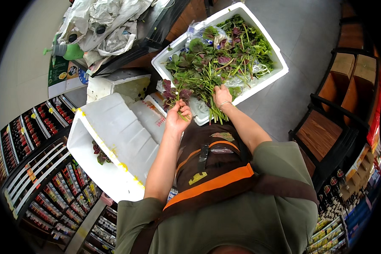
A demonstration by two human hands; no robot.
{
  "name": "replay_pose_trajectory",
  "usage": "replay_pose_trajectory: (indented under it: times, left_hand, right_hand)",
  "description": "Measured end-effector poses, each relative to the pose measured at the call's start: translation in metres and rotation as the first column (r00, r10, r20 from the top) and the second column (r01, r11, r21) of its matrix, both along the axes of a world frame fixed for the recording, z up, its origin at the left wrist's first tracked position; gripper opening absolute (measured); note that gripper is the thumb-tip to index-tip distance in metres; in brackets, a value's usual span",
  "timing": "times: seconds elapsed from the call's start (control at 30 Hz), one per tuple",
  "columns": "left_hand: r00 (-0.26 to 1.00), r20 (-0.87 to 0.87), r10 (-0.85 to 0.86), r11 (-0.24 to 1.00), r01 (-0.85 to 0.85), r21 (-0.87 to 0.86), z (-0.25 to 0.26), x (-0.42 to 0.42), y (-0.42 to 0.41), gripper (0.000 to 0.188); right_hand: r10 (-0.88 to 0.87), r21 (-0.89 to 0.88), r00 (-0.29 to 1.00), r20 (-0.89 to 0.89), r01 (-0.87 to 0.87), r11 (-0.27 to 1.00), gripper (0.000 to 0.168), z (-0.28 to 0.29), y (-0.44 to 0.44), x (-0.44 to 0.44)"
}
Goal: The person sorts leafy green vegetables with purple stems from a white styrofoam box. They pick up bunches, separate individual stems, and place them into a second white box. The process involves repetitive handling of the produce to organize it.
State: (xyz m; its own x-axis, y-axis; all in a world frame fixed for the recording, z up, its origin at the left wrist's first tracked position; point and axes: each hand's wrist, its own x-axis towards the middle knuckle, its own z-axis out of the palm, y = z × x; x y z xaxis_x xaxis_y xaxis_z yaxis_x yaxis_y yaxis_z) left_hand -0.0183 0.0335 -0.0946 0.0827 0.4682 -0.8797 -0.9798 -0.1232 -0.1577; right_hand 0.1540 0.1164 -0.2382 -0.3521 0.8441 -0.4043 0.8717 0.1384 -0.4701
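My left hand point(178, 117) grips a small bunch of red amaranth point(174, 95) by its stems, just outside the near left corner of a white foam box point(281, 68). My right hand point(223, 96), with a bracelet on its wrist, reaches over the box's near side. Its fingers rest at the stems of a larger pile of leafy greens point(206, 79); whether they close round any stems is hard to tell. Green and purple leaves fill much of the box, with clear plastic bags point(241, 81) among them. Several stem ends hang over the near rim.
A second foam box point(114, 123) lies tipped at left, with a few purple leaves point(101, 154) inside. Plastic bags point(114, 16) and a green spray bottle point(71, 51) sit on a stand at upper left. Product shelves point(57, 197) and wooden display racks point(320, 133) flank me.
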Motion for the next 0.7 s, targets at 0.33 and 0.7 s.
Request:
replay_pose_trajectory:
  times: [0.33,0.7]
  left_hand:
    - [0.998,-0.051,0.024,0.999,-0.022,0.025,-0.006,-0.019,-0.029,0.018]
    - [0.962,-0.169,-0.213,0.977,0.206,-0.06,-0.028,0.013,-0.014,0.017]
  right_hand:
    - [-0.139,-0.173,0.955,-0.263,0.095,0.98,0.022,0.014,0.023,-0.005]
    - [-0.446,-0.562,0.711,-0.543,0.087,0.822,0.015,0.11,0.018,0.0]
